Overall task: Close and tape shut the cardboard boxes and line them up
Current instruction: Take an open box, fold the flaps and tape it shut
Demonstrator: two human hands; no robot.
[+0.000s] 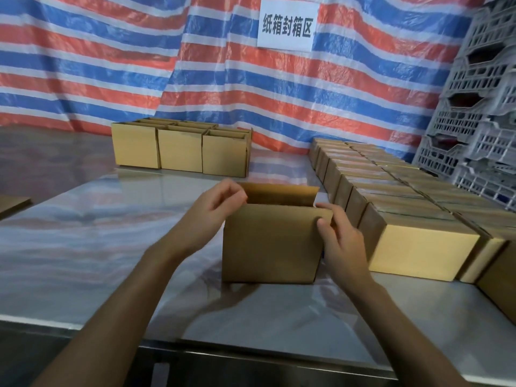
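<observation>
The left hand (220, 203) and right hand (342, 237) pinch the open box (270, 244) at its top corners; it looks light and stiff, best gripped by its edges.

A: What colour is the box (270, 241) you're gripping?
B: My box is plain brown cardboard, like the open boxes (181, 152) behind it. The closed boxes (418, 247) on my right look paler, yellowish tan.
A: And the backdrop?
B: A tarp (111, 65) striped red, blue and white, a white sign (287, 25) with black characters, grey lattice crates (480, 107), a glossy pale grey table (83, 233)
</observation>
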